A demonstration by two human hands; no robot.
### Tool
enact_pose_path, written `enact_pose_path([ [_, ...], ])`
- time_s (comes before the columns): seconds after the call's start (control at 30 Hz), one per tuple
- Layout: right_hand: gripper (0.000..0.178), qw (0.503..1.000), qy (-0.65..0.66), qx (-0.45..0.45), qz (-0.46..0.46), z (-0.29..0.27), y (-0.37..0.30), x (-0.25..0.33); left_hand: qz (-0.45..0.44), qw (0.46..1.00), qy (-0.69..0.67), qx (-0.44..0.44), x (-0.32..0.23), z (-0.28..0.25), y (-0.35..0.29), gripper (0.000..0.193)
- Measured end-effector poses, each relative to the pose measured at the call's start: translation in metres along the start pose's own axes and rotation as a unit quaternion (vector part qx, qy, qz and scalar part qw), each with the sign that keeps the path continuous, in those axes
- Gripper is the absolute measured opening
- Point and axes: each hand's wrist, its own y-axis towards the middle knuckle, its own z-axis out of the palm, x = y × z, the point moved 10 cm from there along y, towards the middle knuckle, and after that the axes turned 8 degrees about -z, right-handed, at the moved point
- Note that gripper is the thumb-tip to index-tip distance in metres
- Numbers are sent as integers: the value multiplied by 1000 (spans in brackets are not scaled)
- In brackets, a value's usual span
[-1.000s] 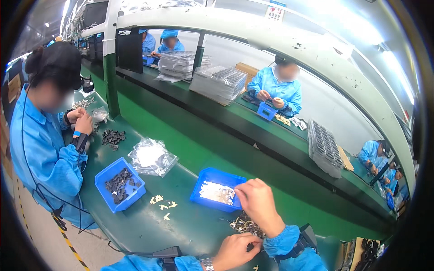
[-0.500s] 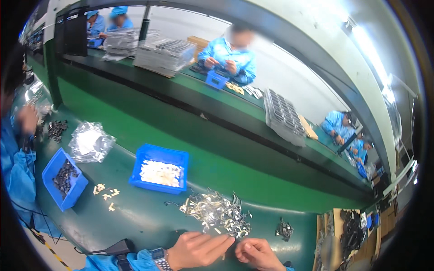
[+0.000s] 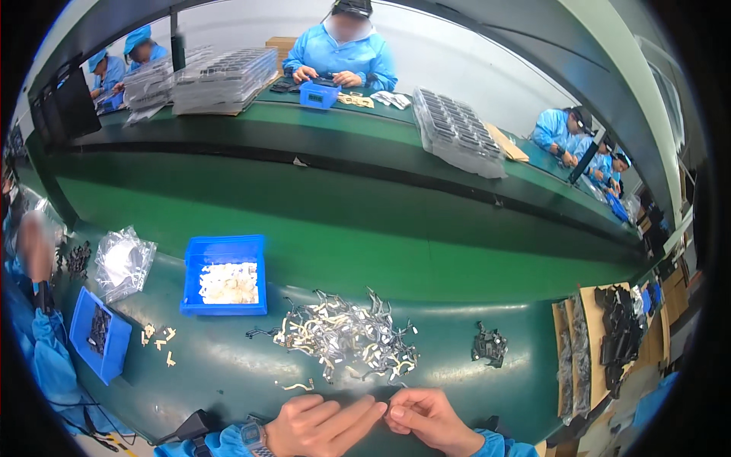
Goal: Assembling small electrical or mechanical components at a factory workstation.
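Close to the table's near edge, my left hand (image 3: 324,426) and my right hand (image 3: 428,419) meet fingertip to fingertip. Both are closed in a pinch, and whatever lies between the fingers is too small or hidden to name. Just beyond them spreads a tangled pile of short cable pieces (image 3: 346,331) with white, black and yellowish parts. One loose yellowish cable piece (image 3: 295,385) lies between the pile and my left hand. Off to the right of the pile sits a small heap of black parts (image 3: 489,344).
A blue bin (image 3: 225,308) of white parts stands left of the pile. Farther left are a tilted blue bin (image 3: 114,350) of dark parts, scattered cream pieces (image 3: 158,337) and a plastic bag (image 3: 124,263). Cardboard trays (image 3: 586,327) edge the right side. A co-worker's sleeve (image 3: 46,343) is at far left.
The view has shifted, so the far bench sits higher and the bins lie farther left. My hands have come together at the fingertips; the cable pile now lies clear of my fingers.
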Motion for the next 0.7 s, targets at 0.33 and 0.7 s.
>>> enact_pose_path([
  [0.33,13,999,-36,32,-2,0,-1,-4,8,1000,8,10,-3,0,3,35],
  [0.7,17,757,-530,49,-380,27,-9,64,-441,767,-443,147,57,51,-28,14],
])
